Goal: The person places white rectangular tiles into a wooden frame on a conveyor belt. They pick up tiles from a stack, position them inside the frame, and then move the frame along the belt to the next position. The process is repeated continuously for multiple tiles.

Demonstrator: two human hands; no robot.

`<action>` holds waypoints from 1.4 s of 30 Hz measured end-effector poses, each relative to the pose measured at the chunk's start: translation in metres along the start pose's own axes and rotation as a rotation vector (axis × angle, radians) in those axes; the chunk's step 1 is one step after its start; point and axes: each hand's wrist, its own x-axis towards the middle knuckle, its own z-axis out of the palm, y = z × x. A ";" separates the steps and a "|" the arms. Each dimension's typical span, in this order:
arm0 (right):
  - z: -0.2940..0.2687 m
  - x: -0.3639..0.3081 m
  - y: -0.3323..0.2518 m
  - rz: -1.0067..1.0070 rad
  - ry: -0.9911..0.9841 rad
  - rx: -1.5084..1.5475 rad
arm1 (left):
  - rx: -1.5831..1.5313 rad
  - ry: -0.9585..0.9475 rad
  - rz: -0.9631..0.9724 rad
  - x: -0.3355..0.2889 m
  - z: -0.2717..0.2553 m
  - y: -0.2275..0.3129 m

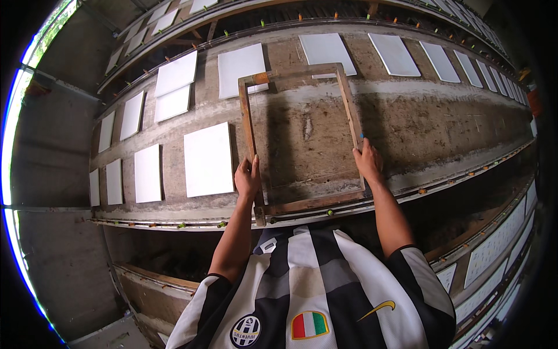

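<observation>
Long table (430,128): brown, stained and scuffed, it runs across in front of me; its far right end dwindles into the dark rim of my view.
Lower rack (494,250): at my right, below the table, bearing pale sheets with small marks I cannot make out; the rim cuts it off.
Striped shirt (305,256): black and white, on me, hiding whatever lies right below my chest.
Wooden frame (349,104): between my hands, over the table, its far end overlapping two white panels (209,160) and its near end at the table's edge. I cannot tell whether anything is stretched across it, or whether it touches the table.
Right hand (369,161): closed narrowly on the frame's right rail, thumb toward the inner side; the undersides of my fingers are hidden.
Left hand (248,177): gripping the left rail from outside, thumb and fingers close together; some fingertips are out of sight.
Clips (330,213): small, green and orange, along the table's edges.
Blue spot (361,135): just beside my right fingertips, too small to identify.
</observation>
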 end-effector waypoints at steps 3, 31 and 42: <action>-0.003 -0.001 0.005 0.016 0.002 0.022 | -0.035 0.000 -0.012 -0.005 0.005 0.002; -0.003 -0.001 0.019 -0.004 -0.009 0.020 | -0.007 -0.058 -0.105 -0.009 0.030 -0.015; -0.007 -0.002 0.015 0.042 -0.072 -0.061 | -0.034 -0.020 -0.045 -0.012 0.031 -0.013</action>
